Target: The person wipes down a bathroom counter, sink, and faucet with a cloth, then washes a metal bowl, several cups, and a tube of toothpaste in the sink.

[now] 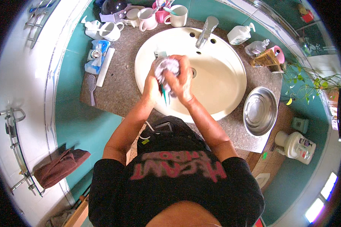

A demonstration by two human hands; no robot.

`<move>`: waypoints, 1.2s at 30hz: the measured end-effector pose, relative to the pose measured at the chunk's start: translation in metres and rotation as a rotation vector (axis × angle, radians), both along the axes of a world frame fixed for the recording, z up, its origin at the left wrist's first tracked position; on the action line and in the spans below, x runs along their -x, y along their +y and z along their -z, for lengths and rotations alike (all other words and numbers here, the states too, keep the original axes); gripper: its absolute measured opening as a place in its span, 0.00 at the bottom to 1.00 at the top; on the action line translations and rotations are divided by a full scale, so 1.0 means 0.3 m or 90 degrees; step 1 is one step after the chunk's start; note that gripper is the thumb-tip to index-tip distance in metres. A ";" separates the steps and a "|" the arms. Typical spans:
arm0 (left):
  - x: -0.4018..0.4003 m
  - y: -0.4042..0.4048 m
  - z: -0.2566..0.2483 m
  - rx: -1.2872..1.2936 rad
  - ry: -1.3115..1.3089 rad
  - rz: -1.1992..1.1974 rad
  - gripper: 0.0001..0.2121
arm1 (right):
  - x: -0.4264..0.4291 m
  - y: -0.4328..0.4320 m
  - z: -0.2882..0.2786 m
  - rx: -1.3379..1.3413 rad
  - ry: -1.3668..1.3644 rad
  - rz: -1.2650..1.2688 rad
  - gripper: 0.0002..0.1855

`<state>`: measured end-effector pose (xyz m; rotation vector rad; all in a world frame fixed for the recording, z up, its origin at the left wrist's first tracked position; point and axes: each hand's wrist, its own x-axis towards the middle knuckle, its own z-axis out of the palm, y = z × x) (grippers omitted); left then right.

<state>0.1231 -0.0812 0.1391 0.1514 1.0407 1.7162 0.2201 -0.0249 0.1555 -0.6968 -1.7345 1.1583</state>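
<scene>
Over the left side of a cream oval washbasin, both hands close around a bunched whitish-grey cloth, blurred as if in motion. My left hand supports it from the left. From the right, my right hand wraps over it with the thumb across the front. A flat object with white and teal parts sticks out above the cloth, and a teal strip shows below it. Most of that object is hidden, so its kind is unclear. Behind the basin stands a chrome tap.
White mugs, a pink mug and a pump bottle line the back left. A hairbrush lies left. At right are a soap dispenser, a brown tube and a steel bowl near the counter's edge.
</scene>
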 end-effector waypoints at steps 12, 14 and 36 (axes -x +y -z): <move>0.152 0.014 0.029 -0.007 -0.031 0.011 0.21 | -0.049 -0.008 0.056 0.087 -0.076 -0.162 0.17; 0.155 0.002 0.033 0.027 -0.041 0.006 0.22 | -0.081 -0.026 0.062 0.073 -0.139 -0.207 0.18; 0.505 -0.487 0.192 0.398 0.725 -0.105 0.23 | 0.042 -0.131 0.155 0.132 -0.149 -0.241 0.20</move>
